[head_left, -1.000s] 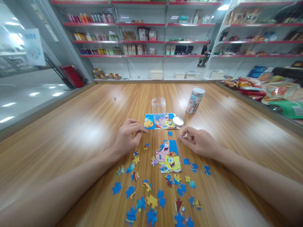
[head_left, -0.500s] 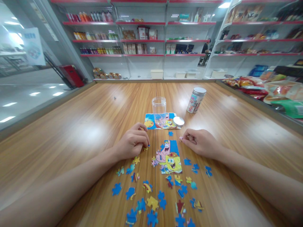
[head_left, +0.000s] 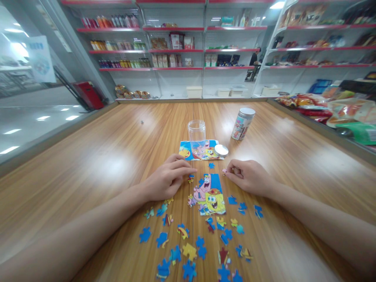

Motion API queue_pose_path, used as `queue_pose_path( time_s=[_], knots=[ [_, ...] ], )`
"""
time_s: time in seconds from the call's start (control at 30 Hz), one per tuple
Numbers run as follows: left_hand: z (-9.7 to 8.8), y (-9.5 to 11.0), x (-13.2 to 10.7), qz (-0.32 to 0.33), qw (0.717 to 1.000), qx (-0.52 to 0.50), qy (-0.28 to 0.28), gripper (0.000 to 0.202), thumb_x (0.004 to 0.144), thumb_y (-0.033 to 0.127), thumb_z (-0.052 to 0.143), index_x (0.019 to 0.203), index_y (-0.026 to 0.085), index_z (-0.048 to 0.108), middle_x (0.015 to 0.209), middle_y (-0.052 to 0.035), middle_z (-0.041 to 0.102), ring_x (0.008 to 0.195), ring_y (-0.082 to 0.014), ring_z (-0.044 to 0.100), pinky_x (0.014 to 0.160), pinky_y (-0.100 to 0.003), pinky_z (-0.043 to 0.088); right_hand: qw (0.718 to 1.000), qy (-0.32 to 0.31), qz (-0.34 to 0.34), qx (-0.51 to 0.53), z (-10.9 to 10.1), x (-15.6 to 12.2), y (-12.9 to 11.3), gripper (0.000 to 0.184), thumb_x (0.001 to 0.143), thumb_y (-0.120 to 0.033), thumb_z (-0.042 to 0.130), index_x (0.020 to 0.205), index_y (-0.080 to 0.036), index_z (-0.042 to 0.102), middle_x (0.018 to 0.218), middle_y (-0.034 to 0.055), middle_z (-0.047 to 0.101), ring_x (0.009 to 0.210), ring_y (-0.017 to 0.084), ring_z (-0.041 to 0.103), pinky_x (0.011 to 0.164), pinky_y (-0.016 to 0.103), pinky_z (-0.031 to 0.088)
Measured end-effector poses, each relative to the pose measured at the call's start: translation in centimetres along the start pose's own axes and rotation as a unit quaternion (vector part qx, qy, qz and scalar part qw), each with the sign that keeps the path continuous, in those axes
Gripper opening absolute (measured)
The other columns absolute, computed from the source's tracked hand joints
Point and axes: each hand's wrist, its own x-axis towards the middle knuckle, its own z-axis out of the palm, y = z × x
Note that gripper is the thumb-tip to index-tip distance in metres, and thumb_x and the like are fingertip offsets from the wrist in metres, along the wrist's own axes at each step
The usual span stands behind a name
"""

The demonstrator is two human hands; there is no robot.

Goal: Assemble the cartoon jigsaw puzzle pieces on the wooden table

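Note:
A partly joined cartoon puzzle (head_left: 210, 194) lies on the wooden table (head_left: 96, 164) between my hands. My left hand (head_left: 167, 180) rests just left of it, fingers pinched on a small puzzle piece (head_left: 190, 179) at the puzzle's upper left edge. My right hand (head_left: 248, 176) rests to the right, curled, pinching a small pink piece (head_left: 225, 171) near the puzzle's top right corner. Several loose blue and yellow pieces (head_left: 188, 250) are scattered on the table nearer to me.
A picture card (head_left: 186, 150) lies beyond the puzzle, with a clear empty jar (head_left: 196, 135) standing on it and a silver lid (head_left: 221, 150) beside it. A labelled tin (head_left: 242, 123) stands further right. Snack bags (head_left: 343, 111) line the right edge; store shelves stand behind.
My left hand came down on a loose piece left of the puzzle and slid it rightward to the puzzle's upper left edge. My right hand stayed put with its pink piece.

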Motion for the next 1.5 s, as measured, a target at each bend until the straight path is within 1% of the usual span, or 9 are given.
queue_pose_path(
  time_s=[0.23,0.37,0.47,0.63,0.73,0.83,1.07,1.3,1.5],
  knots=[
    [0.0,0.0,-0.1,0.02,1.0,0.003,-0.01,0.036,0.083,0.001,0.054,0.105,0.024,0.072,0.11,-0.0072,0.069,0.108,-0.0247,0.057,0.101,-0.048,0.048,1.0,0.001,0.002,-0.002,0.0,0.0,0.0,0.023,0.095,-0.041,0.056,0.084,-0.021,0.06,0.06,-0.0025,0.058,0.055,0.013,0.052,0.054,0.026,0.03],
    [0.2,-0.3,0.0,-0.003,0.999,0.011,0.039,0.029,0.083,0.0,0.054,0.088,0.021,0.073,0.099,-0.0059,0.071,0.101,-0.0234,0.058,0.096,-0.046,0.05,1.0,0.005,0.001,0.002,0.0,0.0,-0.2,0.025,0.094,-0.041,0.056,0.081,-0.021,0.059,0.059,-0.0029,0.057,0.054,0.013,0.05,0.054,0.026,0.029],
    [0.1,-0.3,0.1,-0.032,0.996,0.017,0.08,0.03,0.082,-0.002,0.052,0.074,0.019,0.071,0.09,-0.0051,0.071,0.095,-0.0223,0.058,0.088,-0.043,0.051,1.0,0.014,-0.004,0.013,-0.1,-0.1,-0.2,0.037,0.096,-0.045,0.053,0.069,-0.02,0.055,0.055,-0.0027,0.053,0.052,0.012,0.047,0.054,0.027,0.028],
    [0.0,-0.3,0.0,-0.1,0.984,0.036,0.143,0.03,0.084,0.001,0.051,0.087,0.02,0.075,0.094,-0.0064,0.069,0.093,-0.0209,0.06,0.085,-0.039,0.05,0.983,0.085,0.045,0.159,-0.2,-0.4,0.3,0.065,0.105,-0.052,0.029,0.052,-0.019,0.049,0.048,-0.0005,0.046,0.047,0.012,0.045,0.053,0.028,0.034],
    [0.0,-0.4,-0.2,-0.142,0.973,0.034,0.176,0.028,0.085,0.004,0.052,0.09,0.019,0.075,0.095,-0.0067,0.067,0.093,-0.0202,0.062,0.085,-0.038,0.05,0.974,0.115,0.063,0.187,-0.4,-0.5,0.5,0.067,0.105,-0.052,0.029,0.049,-0.019,0.047,0.046,-0.0004,0.045,0.046,0.011,0.044,0.053,0.028,0.034],
    [0.1,-0.5,-0.4,-0.162,0.969,0.029,0.185,0.027,0.085,0.004,0.052,0.089,0.019,0.074,0.095,-0.0064,0.067,0.092,-0.0199,0.062,0.085,-0.037,0.05,0.977,0.102,0.061,0.178,-0.6,-0.5,0.4,0.067,0.105,-0.047,0.031,0.047,-0.02,0.047,0.044,-0.0003,0.046,0.044,0.011,0.045,0.052,0.028,0.035],
    [0.1,-0.4,-0.3,-0.147,0.972,0.042,0.179,0.026,0.086,0.006,0.052,0.088,0.02,0.075,0.092,-0.0063,0.067,0.091,-0.02,0.061,0.083,-0.036,0.051,0.98,0.074,0.049,0.177,-0.4,-0.7,0.2,0.065,0.103,-0.04,0.033,0.044,-0.02,0.049,0.045,0.0015,0.053,0.045,0.013,0.052,0.053,0.028,0.04],
    [0.1,-0.5,-0.1,-0.133,0.974,0.053,0.175,0.029,0.082,0.003,0.053,0.088,0.02,0.076,0.092,-0.0057,0.068,0.091,-0.0207,0.061,0.084,-0.037,0.051,0.982,0.119,0.032,0.141,-0.5,-0.5,-0.3,0.063,0.105,-0.045,0.033,0.056,-0.019,0.062,0.056,0.0023,0.061,0.051,0.013,0.056,0.058,0.028,0.042],
    [0.1,-0.6,0.0,-0.125,0.974,0.056,0.182,0.029,0.081,0.002,0.053,0.086,0.02,0.076,0.092,-0.0053,0.068,0.09,-0.0203,0.062,0.084,-0.036,0.051,0.982,0.147,0.027,0.117,-0.7,-0.3,-0.7,0.055,0.103,-0.04,0.037,0.068,-0.019,0.073,0.063,0.0034,0.065,0.057,0.015,0.059,0.059,0.029,0.042]
  ],
)
